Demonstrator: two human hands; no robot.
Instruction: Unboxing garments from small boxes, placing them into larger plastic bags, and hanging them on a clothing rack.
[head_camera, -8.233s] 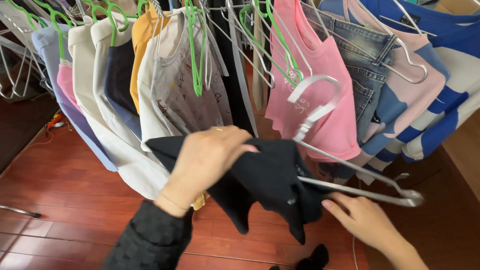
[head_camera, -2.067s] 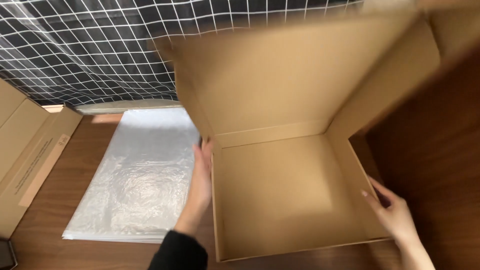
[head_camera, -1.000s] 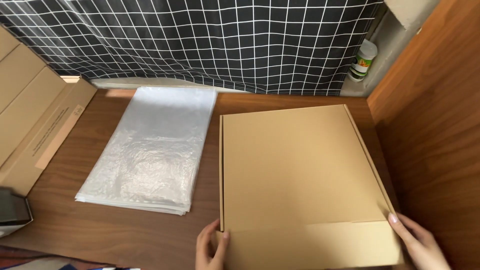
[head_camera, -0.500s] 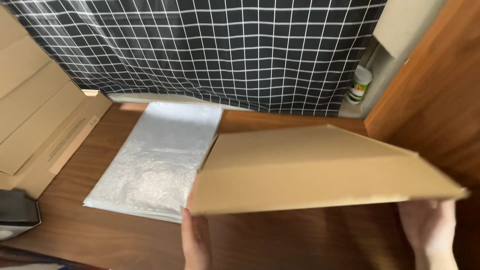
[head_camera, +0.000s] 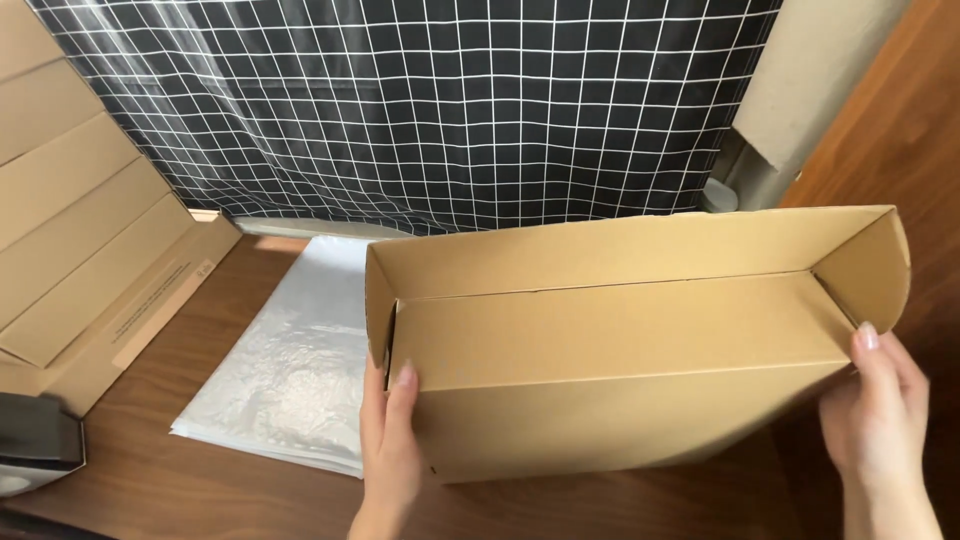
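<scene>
From the head camera, a flat brown cardboard box (head_camera: 620, 350) is held tilted up above the wooden bench (head_camera: 200, 480), its near face turned toward the camera and its side flaps curling at both ends. The left hand (head_camera: 388, 440) grips the box's left end, fingers closed along the edge with the thumb on the front face. The right hand (head_camera: 880, 410) presses against the right end, fingers loosely curled around the corner beside the flap. Just left of the box lies a stack of clear plastic bags (head_camera: 280, 370) on the bench, partly hidden behind the left hand. Flattened cardboard sheets (head_camera: 80, 260) lean at far left, and a black curtain with a white grid (head_camera: 430, 110) hangs behind.
</scene>
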